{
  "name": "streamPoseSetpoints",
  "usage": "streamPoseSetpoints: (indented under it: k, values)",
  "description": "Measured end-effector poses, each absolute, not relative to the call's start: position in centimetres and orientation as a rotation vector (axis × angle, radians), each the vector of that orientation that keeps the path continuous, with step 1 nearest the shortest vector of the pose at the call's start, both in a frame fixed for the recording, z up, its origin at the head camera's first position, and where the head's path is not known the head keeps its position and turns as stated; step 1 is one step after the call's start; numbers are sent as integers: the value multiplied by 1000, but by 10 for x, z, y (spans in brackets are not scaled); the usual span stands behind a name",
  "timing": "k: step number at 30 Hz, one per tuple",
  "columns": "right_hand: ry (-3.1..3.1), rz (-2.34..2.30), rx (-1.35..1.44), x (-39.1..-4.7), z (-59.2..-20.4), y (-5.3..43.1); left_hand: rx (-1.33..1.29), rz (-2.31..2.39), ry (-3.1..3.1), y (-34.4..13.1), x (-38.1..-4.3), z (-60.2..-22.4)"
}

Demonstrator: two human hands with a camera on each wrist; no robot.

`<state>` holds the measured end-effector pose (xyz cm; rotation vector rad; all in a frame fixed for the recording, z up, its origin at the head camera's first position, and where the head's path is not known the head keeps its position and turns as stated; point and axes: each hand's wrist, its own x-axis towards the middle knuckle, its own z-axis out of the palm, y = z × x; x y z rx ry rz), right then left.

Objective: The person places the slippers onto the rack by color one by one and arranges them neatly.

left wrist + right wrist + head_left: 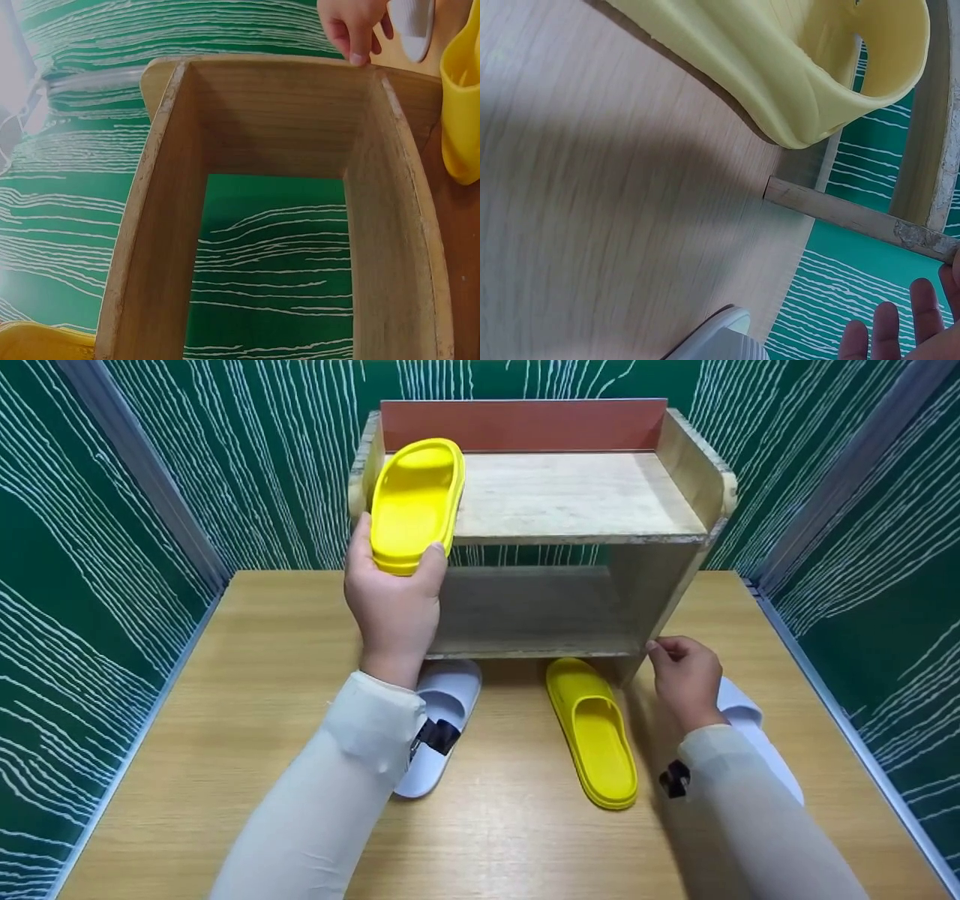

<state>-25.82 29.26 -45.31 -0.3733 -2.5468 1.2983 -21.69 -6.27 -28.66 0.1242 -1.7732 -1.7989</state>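
Note:
My left hand (pixel 394 611) grips a yellow slipper (pixel 416 514) by its heel end, thumb on one side and fingers on the other. The slipper is tilted up, toe away from me, in front of the left end of the top shelf. Only a bit of it shows at the bottom left of the left wrist view. My right hand (pixel 686 679) pinches the front edge of the right side panel (pixel 675 592) of a small wooden shoe rack (pixel 570 502), low down. In the right wrist view its other fingers (pixel 885 330) spread loosely below that panel.
A second yellow slipper (pixel 604 750) lies on the wooden table (pixel 510 855) before the rack. One white slipper (pixel 454 682) lies partly behind my left wrist, another (pixel 761 742) beside my right forearm. Green walls (pixel 285 457) with white lines enclose the table.

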Motion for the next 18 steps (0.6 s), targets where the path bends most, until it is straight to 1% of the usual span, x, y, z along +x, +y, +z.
streamPoseSetpoints:
  k: [4,10,18]
  values:
    - [-2527,1276,-355,-258,-455,293,122,-1784,-1771,-60,-218,-286]
    - [-2563,1352,-431,-260,-453,293,137,-1781,-1794,-57,-220,-285]
    - [-2551,1380,-429,-260,-453,294,143,-1788,-1807,-57,-224,-283]
